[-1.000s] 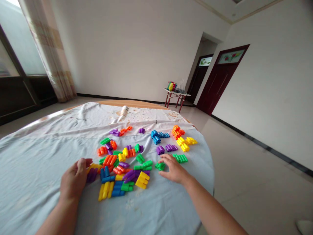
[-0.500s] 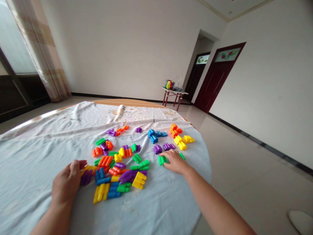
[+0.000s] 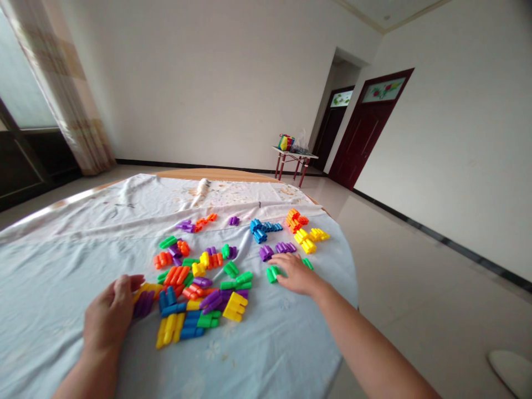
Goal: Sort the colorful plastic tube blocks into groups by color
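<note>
Green block (image 3: pixel 273 274) on the tabletop (image 3: pixel 286 338), by the right hand's (image 3: pixel 279 268) bent fingers; can't tell if they grip.
It's smooth and bumpy, like little tubes. Purple blocks (image 3: pixel 285 247) sit behind. The left hand (image 3: pixel 108 313) curls by a purple block (image 3: pixel 143 303); its grip is hidden.

Soft daylight enters from the window (image 3: pixel 25 72) at left, glaring along the worktop's (image 3: pixel 266 343) far-left edge; the dim corners look stretched, the blocks (image 3: pixel 235 306) slightly soft.
</note>
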{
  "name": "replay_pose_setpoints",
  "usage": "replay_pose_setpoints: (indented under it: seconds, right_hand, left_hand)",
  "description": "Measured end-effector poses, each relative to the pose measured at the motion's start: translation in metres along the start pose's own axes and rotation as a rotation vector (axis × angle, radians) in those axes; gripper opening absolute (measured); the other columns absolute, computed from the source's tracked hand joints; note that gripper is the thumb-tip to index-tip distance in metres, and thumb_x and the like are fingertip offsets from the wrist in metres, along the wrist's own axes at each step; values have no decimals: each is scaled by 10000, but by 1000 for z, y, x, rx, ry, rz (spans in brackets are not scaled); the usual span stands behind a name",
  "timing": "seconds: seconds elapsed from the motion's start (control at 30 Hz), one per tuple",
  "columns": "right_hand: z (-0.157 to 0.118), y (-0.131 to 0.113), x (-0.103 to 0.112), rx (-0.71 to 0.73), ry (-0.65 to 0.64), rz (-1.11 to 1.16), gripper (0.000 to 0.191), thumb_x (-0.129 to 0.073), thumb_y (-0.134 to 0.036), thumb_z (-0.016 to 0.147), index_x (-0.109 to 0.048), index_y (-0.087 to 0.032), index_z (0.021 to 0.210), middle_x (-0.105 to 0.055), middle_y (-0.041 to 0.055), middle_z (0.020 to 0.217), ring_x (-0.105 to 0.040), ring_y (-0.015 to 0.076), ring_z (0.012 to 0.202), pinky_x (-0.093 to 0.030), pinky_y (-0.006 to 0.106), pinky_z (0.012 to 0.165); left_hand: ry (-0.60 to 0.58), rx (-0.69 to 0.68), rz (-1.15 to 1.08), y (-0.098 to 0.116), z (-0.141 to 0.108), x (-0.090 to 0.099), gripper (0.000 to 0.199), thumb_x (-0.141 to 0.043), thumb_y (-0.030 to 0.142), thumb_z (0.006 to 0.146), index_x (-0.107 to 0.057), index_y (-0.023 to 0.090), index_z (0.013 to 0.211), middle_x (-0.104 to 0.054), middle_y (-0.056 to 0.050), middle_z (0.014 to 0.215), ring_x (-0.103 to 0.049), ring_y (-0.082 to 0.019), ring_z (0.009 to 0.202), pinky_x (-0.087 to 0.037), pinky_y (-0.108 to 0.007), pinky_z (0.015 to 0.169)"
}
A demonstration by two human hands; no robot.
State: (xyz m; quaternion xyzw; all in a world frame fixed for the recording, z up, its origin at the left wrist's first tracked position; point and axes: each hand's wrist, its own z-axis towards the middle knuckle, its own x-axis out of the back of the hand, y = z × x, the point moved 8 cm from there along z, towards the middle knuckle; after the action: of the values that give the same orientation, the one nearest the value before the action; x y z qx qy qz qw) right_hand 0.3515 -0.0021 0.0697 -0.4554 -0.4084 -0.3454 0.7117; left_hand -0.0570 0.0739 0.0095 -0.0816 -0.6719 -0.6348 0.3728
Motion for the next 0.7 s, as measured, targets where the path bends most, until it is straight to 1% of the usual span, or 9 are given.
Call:
replay_pose_setpoints:
  seconds: [0.1, 0.17, 0.23, 0.27, 0.3, 0.4, 0.5, 0.6, 0.7]
  right_hand:
    - [-7, -32, 48, 133, 244, 133, 371, -477, -54, 762, -627, -221, 1057, -634, 53, 1111, -546, 185, 1076, -373, 383, 972]
    - [-15, -54, 75, 203, 373, 238, 310, -452, -65, 801, -638, -214, 1000, -654, 51, 1041, -571, 168, 1025, -417, 352, 935]
    - [-21, -67, 87, 211, 465, 335, 260, -452, -81, 817, -641, -208, 943, -668, 45, 960, -592, 162, 962, -449, 329, 890]
    - [-23, -70, 84, 199, 486, 376, 247, -454, -84, 817, -642, -206, 920, -670, 40, 920, -600, 159, 923, -463, 314, 859]
    - [-23, -72, 75, 180, 485, 411, 240, -457, -83, 813, -644, -204, 902, -670, 34, 884, -605, 154, 881, -475, 299, 824]
    - [-16, -72, 28, 129, 393, 467, 243, -464, -63, 787, -654, -198, 855, -664, 21, 808, -601, 141, 783, -483, 261, 729]
    - [-10, -72, -15, 104, 332, 480, 255, -464, -37, 765, -656, -193, 828, -663, 17, 782, -596, 141, 768, -476, 266, 731]
    - [-10, -71, -33, 107, 318, 479, 267, -460, -22, 756, -653, -192, 827, -662, 19, 787, -595, 144, 782, -470, 278, 748]
    - [-13, -69, -33, 127, 314, 469, 273, -454, -17, 752, -649, -196, 820, -661, 21, 793, -594, 149, 792, -467, 286, 745]
  left_hand:
    - [0, 5, -25, 1, -1, 0, 448, -335, 443, 807, -681, 178, 913, -713, -64, 898, -622, -212, 853, -449, -291, 726]
    - [-2, 18, -25, 0, 0, -1, 446, -337, 440, 807, -680, 180, 922, -710, -64, 909, -622, -211, 854, -447, -293, 731]
    - [2, 22, -18, 0, 0, -1, 450, -335, 444, 810, -678, 181, 932, -706, -65, 916, -619, -212, 858, -443, -295, 735]
    - [4, 20, -16, 0, 0, 0, 454, -332, 444, 813, -678, 177, 935, -705, -68, 915, -618, -213, 858, -442, -297, 735]
    - [3, 15, -15, 1, 0, 0, 457, -330, 443, 815, -678, 172, 934, -703, -71, 914, -618, -213, 857, -442, -298, 733]
    - [-4, -8, -15, 3, -3, 0, 451, -332, 434, 822, -679, 165, 925, -703, -69, 909, -620, -204, 849, -446, -290, 729]
    - [6, -33, -3, 5, -5, 0, 449, -330, 440, 828, -681, 173, 914, -705, -56, 896, -626, -192, 815, -455, -283, 710]
    - [28, -61, 15, 6, -7, 0, 475, -312, 466, 834, -683, 176, 892, -708, -58, 869, -632, -193, 771, -465, -291, 675]
    - [61, -107, 43, 10, -9, 1, 502, -284, 482, 841, -683, 180, 885, -709, -64, 850, -637, -201, 769, -471, -302, 666]
